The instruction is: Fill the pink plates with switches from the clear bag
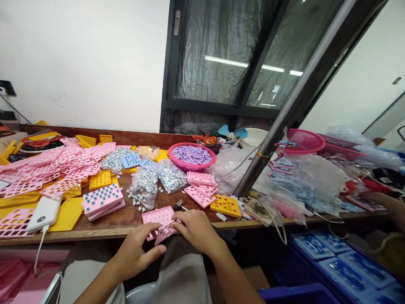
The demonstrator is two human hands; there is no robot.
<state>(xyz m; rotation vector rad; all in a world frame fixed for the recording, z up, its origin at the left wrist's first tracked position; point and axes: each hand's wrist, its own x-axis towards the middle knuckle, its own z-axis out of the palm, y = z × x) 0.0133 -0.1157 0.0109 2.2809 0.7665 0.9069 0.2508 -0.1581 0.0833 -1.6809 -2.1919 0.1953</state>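
Probably Kept Within Reach

Our right hand (198, 229) pinches a thin pink perforated plastic plate (165, 232), tilted perhaps for viewing; our left hand (141, 248) curves around its left end, its grip unclear. Just beyond our hands lies a pink plastic tray (159, 215), likely for easy reach. The brown wooden bench (133, 216) stretches toward a white wall (82, 63) and a dark-framed window (218, 80).

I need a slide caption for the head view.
Left hand and right hand at a pink panel, with purple pieces beyond.
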